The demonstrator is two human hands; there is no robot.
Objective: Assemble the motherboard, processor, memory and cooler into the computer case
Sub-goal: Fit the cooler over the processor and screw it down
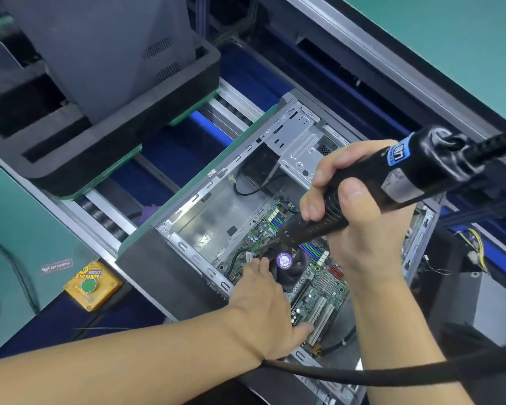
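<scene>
The right grip (360,206) is clenched round the black electric screwdriver (415,171), fingers wrapped over its ribbed barrel and thumb laid across the top. The tool slants down and away from this grip, and its blurred tip ends at the far edge of the cooler (289,264). The cooler, a dark fan with a round purple label, sits just below and left of the right grip. It is mounted on the green motherboard (324,287) inside the open computer case (216,209), which lies on its side. The left grip (263,305) is released and flat. Its straight fingers touch the cooler's near left edge, and the thumb reaches out beside the white expansion slots (319,314). Blue and green memory slots (313,248) run between the two grips, partly hidden under the right one. A thick black cable (362,375) passes beneath both wrists. Well left of the left grip, a yellow button box (89,285) sits at the edge of the green worktop (18,217).
</scene>
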